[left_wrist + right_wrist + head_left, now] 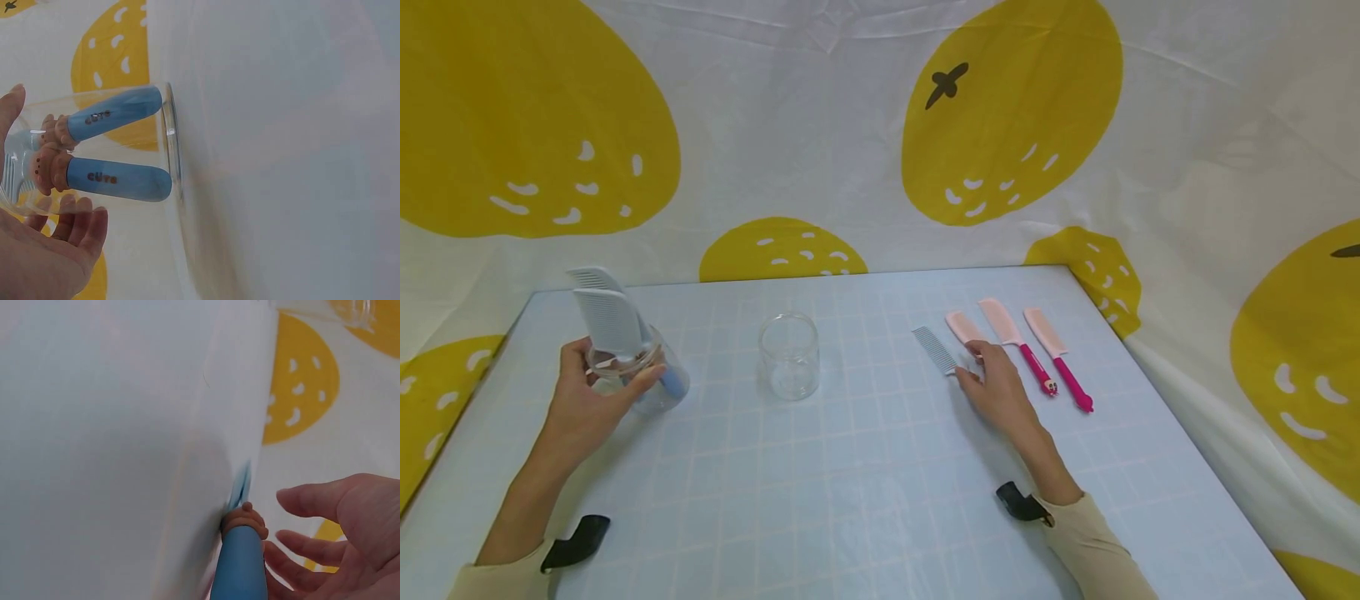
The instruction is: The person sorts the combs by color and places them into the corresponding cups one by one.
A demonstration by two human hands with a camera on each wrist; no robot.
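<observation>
On the left in the head view, my left hand grips a clear glass jar near its rim, thumb and fingers on opposite sides. Two blue combs stand in it with teeth upward, and their blue handles show through the glass in the left wrist view. My right hand is over another blue comb that lies on the table. In the right wrist view the thumb stands apart from the fingers, which are beside that comb's blue handle; its brown figure faces the thumb side.
A second clear glass jar stands on the table between the hands. Beyond the right hand lie pink combs: one partly hidden comb, plus a middle comb and a right comb with magenta handles. A fruit-patterned cloth hangs behind.
</observation>
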